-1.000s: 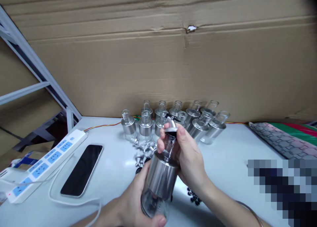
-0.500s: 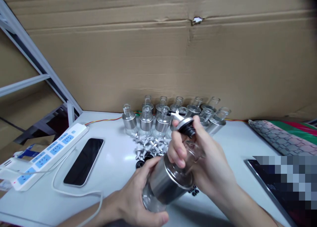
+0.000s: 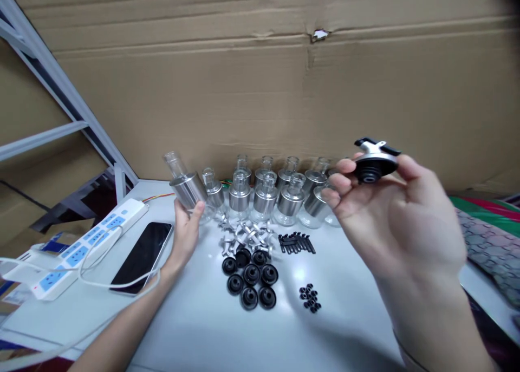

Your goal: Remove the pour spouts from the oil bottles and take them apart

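Note:
My left hand [image 3: 187, 226] is closed round the lower part of a glass bottle with a metal sleeve [image 3: 187, 190], tilted at the left end of the bottle rows. Held up at the right, my right hand [image 3: 402, 215] pinches a black and silver stopper [image 3: 376, 161] by its rim between thumb and fingers. The stopper has a ribbed black plug underneath and a silver top with black arms. Several similar sleeved bottles [image 3: 265, 198] stand along the back of the table. In front of them lie silver cross-shaped parts [image 3: 247, 234] and round black caps [image 3: 252, 274].
Slim black pieces [image 3: 296, 242] and tiny black rings [image 3: 310, 298] lie on the white table [image 3: 195, 318]. To the left are a phone [image 3: 142, 258], a power strip [image 3: 81, 255] and a white cable [image 3: 97, 284]. A cardboard wall [image 3: 260, 90] closes off the back.
The bottle has moved from the front centre to the back left with my left hand. My right hand has left the bottle's neck and moved right and up with the stopper.

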`<state>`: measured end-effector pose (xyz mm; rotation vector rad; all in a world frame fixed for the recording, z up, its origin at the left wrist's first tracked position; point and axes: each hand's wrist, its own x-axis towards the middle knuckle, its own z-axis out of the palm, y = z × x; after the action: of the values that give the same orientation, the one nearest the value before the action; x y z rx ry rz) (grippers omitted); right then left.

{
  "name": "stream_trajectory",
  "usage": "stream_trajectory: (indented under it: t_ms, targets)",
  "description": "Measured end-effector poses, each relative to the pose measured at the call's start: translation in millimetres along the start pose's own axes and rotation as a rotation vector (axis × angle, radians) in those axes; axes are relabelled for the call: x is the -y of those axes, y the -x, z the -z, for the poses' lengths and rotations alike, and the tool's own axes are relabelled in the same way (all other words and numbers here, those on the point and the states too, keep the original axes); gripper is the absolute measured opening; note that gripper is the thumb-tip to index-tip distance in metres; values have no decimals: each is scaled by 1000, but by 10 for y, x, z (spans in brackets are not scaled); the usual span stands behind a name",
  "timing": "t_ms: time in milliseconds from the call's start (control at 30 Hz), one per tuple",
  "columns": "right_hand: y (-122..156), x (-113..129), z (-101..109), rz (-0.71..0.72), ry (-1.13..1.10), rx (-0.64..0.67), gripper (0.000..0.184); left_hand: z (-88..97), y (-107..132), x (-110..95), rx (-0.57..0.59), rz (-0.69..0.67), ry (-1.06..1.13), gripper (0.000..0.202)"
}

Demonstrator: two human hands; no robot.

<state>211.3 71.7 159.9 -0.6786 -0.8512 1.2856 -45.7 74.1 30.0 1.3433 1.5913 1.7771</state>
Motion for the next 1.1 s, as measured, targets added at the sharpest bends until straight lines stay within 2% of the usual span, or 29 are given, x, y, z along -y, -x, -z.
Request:
stream_trajectory:
  t_ms: [100, 300, 500, 633, 800, 967, 1100]
  targets:
    - [3, 71, -10, 15, -101, -79, 31, -1, -194, 182, 14, 15, -3, 51]
    - [14, 113, 12, 48, -107, -68, 34, -147, -370, 447, 81, 22, -11, 52]
    - [30, 143, 23, 92, -93, -81, 35, -269, -396, 574, 184, 23, -26, 55]
    - [53, 162, 7, 245, -69, -86, 32, -249, -366, 679, 226, 23, -41, 56]
    - [53, 175, 29, 313, -9, -68, 26, -216, -368, 718, 256, 3, -58, 60]
    - [27, 148, 53, 308, 16, -43, 20, -255, -373, 702, 286, -40, -58, 64]
    - [20, 108, 21, 368, 45, -55, 17, -281, -373, 723, 293, -79, -69, 65]
